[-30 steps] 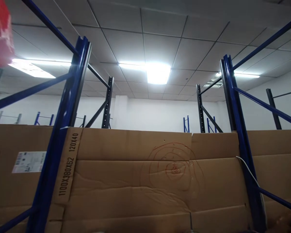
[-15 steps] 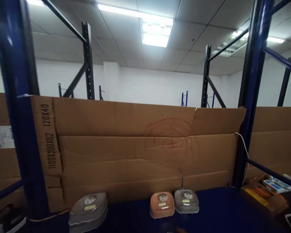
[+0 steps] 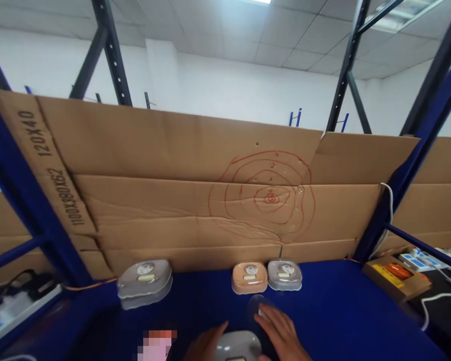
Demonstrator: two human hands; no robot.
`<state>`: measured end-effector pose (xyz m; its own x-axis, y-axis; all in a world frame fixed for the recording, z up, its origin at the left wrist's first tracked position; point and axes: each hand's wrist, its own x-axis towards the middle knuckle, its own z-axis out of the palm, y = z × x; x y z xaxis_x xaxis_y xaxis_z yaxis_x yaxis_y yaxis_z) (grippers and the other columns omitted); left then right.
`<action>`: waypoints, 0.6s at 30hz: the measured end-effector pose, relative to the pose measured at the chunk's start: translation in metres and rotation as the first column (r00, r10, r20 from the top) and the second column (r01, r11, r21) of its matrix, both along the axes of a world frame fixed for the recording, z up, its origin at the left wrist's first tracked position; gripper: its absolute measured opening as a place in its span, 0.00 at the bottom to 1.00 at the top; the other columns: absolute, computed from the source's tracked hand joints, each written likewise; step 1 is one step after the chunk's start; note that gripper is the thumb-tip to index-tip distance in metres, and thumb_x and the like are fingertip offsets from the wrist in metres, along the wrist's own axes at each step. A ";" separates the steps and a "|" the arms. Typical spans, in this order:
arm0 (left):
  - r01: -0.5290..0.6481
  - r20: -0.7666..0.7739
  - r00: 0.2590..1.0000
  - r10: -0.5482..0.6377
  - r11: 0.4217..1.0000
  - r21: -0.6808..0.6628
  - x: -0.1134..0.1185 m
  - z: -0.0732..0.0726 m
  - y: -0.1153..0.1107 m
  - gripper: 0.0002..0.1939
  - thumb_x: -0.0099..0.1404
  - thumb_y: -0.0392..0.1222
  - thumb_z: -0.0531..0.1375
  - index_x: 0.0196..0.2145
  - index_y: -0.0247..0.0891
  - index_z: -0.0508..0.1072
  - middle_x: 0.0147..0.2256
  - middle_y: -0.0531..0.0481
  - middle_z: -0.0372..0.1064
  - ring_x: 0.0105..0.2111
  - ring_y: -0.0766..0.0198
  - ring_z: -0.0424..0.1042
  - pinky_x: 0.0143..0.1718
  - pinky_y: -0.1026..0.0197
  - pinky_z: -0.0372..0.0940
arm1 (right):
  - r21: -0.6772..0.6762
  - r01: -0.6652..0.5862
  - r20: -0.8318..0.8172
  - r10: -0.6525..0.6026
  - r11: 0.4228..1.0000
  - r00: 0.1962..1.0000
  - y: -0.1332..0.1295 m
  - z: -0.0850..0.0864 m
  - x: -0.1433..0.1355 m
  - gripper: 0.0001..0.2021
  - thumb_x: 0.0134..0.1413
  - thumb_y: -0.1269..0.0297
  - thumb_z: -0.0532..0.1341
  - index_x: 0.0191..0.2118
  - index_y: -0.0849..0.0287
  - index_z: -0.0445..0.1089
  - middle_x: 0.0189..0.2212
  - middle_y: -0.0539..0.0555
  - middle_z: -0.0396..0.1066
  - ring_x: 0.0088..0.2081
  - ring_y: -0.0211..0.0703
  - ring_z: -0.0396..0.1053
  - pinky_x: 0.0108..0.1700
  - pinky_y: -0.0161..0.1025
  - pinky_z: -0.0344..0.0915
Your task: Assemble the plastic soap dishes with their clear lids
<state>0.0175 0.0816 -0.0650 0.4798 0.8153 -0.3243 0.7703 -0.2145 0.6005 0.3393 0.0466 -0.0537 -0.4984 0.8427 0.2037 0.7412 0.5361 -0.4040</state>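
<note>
At the bottom centre, a grey rounded container (image 3: 238,345) lies between my two hands, partly cut off by the frame edge. My left hand (image 3: 206,343) is at its left side, thumb or finger pointing up, mostly out of frame. My right hand (image 3: 280,331) lies to its right, fingers stretched toward a clear, faint lid-like piece (image 3: 256,304) on the blue surface. Farther back stand a peach container (image 3: 249,284) and a grey one (image 3: 284,282) side by side. A larger grey lidded container (image 3: 145,291) stands at the left.
A cardboard panel (image 3: 165,200) with red rings backs the blue tabletop (image 3: 334,306). Blue posts (image 3: 413,170) frame the sides. A cardboard box (image 3: 393,288) and white cable are at right, a power strip (image 3: 26,313) at left. A blurred pink patch (image 3: 156,347) is near the front.
The view has tilted down, showing more of the tabletop. Both my hands and the grey container between them have come into view at the bottom.
</note>
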 end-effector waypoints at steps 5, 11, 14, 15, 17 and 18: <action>0.115 0.236 0.962 -0.137 0.988 0.106 -0.010 0.033 -0.032 0.64 0.53 0.60 0.76 0.79 0.48 0.49 0.77 0.36 0.50 0.74 0.31 0.50 0.74 0.31 0.46 | -0.178 -0.266 -0.101 0.252 0.947 0.963 -0.020 0.053 -0.039 0.42 0.64 0.41 0.67 0.77 0.41 0.53 0.79 0.58 0.49 0.78 0.65 0.49 0.77 0.65 0.48; 0.135 0.274 0.949 -0.157 0.986 0.099 -0.014 0.033 -0.041 0.63 0.58 0.63 0.75 0.79 0.46 0.47 0.76 0.32 0.50 0.74 0.32 0.51 0.74 0.32 0.48 | -0.239 -0.284 -0.103 0.266 0.929 0.958 -0.019 0.030 -0.035 0.43 0.61 0.38 0.68 0.76 0.42 0.57 0.78 0.59 0.51 0.77 0.64 0.53 0.75 0.62 0.55; 0.108 0.310 0.941 -0.136 0.989 0.105 -0.011 0.035 -0.044 0.62 0.58 0.61 0.75 0.79 0.49 0.47 0.75 0.34 0.52 0.73 0.33 0.53 0.73 0.33 0.51 | -0.167 -0.270 -0.086 0.259 0.948 0.962 -0.023 0.024 -0.034 0.38 0.66 0.42 0.66 0.75 0.45 0.58 0.76 0.60 0.55 0.75 0.62 0.56 0.74 0.61 0.57; 0.107 0.321 0.937 -0.135 0.989 0.104 -0.009 0.039 -0.044 0.62 0.58 0.60 0.75 0.79 0.49 0.46 0.75 0.35 0.53 0.73 0.33 0.54 0.72 0.33 0.52 | -0.133 -0.267 -0.088 0.257 0.955 0.962 -0.024 0.027 -0.036 0.35 0.68 0.44 0.64 0.75 0.46 0.60 0.75 0.60 0.58 0.74 0.61 0.58 0.74 0.60 0.58; 0.116 0.300 0.943 -0.144 0.987 0.108 -0.007 0.054 -0.044 0.60 0.60 0.59 0.75 0.79 0.48 0.48 0.75 0.34 0.54 0.73 0.33 0.54 0.72 0.32 0.51 | -0.063 -0.259 -0.111 0.251 0.964 0.962 -0.025 0.042 -0.044 0.28 0.73 0.48 0.60 0.72 0.50 0.64 0.72 0.62 0.63 0.73 0.59 0.61 0.73 0.61 0.60; 0.113 0.281 0.949 -0.142 0.987 0.117 -0.007 0.063 -0.044 0.57 0.63 0.57 0.74 0.79 0.47 0.48 0.76 0.35 0.52 0.74 0.34 0.52 0.73 0.31 0.50 | -0.039 -0.260 -0.130 0.253 0.965 0.959 -0.024 0.053 -0.047 0.26 0.75 0.49 0.57 0.71 0.50 0.66 0.71 0.62 0.65 0.72 0.58 0.63 0.72 0.61 0.61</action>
<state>0.0104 0.0373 -0.0017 0.6426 0.7621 -0.0788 0.5303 -0.3681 0.7637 0.2924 0.0224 -0.0005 -0.6735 0.7014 0.2334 0.5245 0.6760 -0.5176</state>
